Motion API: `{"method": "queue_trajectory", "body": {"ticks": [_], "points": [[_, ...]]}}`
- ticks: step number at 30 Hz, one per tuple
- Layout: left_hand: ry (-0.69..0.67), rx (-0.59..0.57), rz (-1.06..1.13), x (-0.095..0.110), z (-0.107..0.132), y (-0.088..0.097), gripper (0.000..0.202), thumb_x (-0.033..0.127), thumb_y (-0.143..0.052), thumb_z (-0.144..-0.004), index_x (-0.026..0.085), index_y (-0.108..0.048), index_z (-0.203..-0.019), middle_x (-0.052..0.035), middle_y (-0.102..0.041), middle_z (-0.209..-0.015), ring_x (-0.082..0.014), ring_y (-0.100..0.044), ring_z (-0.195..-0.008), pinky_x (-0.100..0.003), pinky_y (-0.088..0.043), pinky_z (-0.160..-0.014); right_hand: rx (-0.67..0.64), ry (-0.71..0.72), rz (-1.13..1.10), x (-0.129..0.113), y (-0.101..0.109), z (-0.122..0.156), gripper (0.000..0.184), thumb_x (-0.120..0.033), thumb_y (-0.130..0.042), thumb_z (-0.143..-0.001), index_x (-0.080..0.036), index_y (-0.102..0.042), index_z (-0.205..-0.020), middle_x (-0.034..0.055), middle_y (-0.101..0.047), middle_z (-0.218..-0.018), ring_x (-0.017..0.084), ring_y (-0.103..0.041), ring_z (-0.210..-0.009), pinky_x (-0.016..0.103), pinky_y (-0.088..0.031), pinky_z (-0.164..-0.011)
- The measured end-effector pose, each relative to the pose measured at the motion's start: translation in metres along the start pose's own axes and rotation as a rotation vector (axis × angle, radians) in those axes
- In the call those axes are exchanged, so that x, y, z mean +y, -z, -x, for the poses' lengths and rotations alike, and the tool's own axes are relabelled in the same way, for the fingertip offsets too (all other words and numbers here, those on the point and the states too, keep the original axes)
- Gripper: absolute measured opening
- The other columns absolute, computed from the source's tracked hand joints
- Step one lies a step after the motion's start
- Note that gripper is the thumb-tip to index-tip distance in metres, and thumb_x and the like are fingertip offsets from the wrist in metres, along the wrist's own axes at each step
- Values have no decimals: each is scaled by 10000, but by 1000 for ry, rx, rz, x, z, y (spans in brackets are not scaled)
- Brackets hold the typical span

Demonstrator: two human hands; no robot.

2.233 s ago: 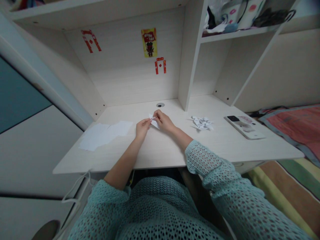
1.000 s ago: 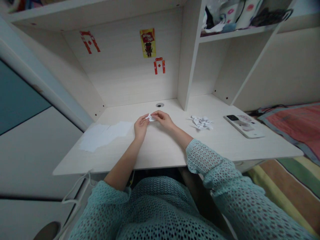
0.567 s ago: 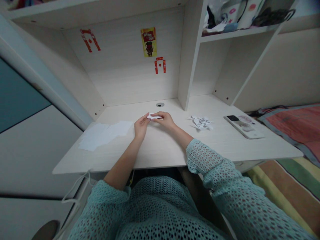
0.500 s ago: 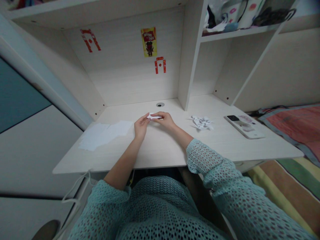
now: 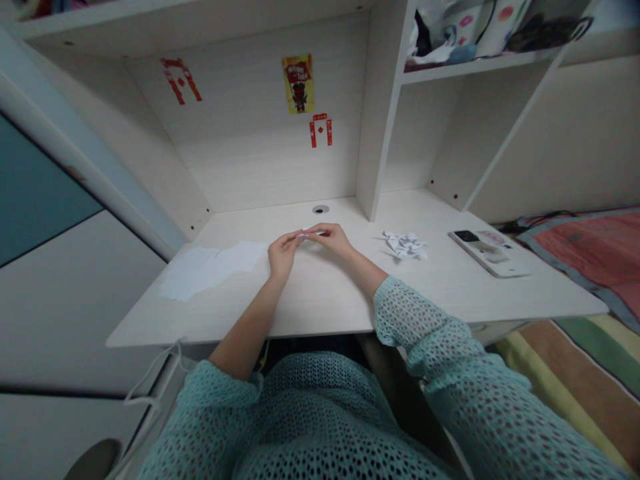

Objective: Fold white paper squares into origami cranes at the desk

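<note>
A small folded piece of white paper is pinched level between my two hands, just above the pale wood-grain desk. It looks like a narrow strip from here. My left hand holds its left end in the fingertips. My right hand grips the other end, and the fingers hide part of the fold. Both wrists rest near the middle of the desk, with teal mesh sleeves on my forearms.
Loose white paper sheets lie left of my hands. To the right sit a heap of folded paper pieces and a phone. A shelf upright stands behind. Patterned bedding lies beyond the desk's right edge.
The paper has gone from a wider, tilted piece to a thin, level strip. My hands have drawn slightly apart along it, and the right hand has shifted a little to the right.
</note>
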State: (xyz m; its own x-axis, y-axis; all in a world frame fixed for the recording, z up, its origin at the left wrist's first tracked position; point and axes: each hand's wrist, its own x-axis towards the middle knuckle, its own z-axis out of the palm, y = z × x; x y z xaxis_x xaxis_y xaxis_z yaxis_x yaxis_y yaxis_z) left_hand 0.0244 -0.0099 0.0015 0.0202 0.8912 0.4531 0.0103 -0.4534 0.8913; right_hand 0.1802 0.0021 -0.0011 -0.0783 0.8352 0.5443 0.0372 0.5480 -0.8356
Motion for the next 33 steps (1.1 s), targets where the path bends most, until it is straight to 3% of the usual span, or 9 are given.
{"method": "queue_trajectory", "body": {"ticks": [10,14,21,33], "points": [[43,-25,-18,0,-3,1,279,378,-668,-697,157,-715,-861,-84,-702,-916,-193,-641,-861,-345,-489,-849,-28,-10,75,-9,5,-1,253,-444,-676,-683,-204,-711,-754,59,-703,-821,187,-639,-801,289,-475,-713],[90,16,19,-2,-4,2,266,388,-682,-673,158,-716,-803,-75,-706,-880,-193,-642,-835,-345,-509,-810,-51,16,99,-7,5,-1,239,-437,-678,-686,-209,-709,-748,56,-701,-814,181,-638,-793,293,-472,-726],[154,66,129,-4,-5,2,297,369,-714,-637,153,-715,-841,-86,-699,-942,-194,-641,-870,-356,-505,-836,-86,-27,14,-4,-2,2,314,-437,-696,-664,-212,-700,-883,64,-700,-949,184,-646,-844,291,-493,-714],[171,35,139,-6,-4,0,302,363,-704,-654,161,-715,-879,-90,-692,-981,-200,-630,-926,-366,-490,-868,-46,-22,63,-3,1,1,281,-464,-682,-666,-200,-702,-758,60,-703,-829,187,-641,-810,292,-482,-720]]}}
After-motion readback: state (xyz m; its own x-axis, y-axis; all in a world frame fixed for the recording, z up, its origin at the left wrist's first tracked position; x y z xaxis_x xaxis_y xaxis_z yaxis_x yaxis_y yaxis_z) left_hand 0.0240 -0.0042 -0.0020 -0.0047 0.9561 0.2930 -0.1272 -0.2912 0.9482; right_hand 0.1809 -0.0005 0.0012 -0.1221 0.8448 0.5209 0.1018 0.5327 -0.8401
